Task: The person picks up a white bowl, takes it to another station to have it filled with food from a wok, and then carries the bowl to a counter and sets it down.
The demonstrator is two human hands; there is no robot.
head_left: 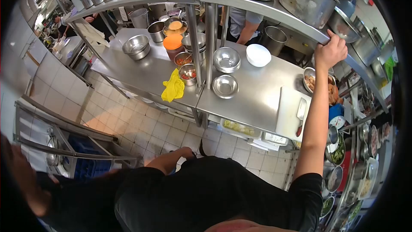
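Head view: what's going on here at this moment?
A person stands at a steel counter in a kitchen, with the right hand gripping the front edge of the raised shelf. The left hand is held low near the waist; whether it holds anything isn't clear. On the counter, a knife lies on a white cutting board, out of both hands. Further left, a yellow cloth lies at the counter's edge.

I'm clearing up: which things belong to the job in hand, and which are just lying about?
Seemingly in hand: overhead shelf, gripped by right hand; left hand, hold unclear.
Apparently lying about: yellow cloth; knife on cutting board; metal bowls.
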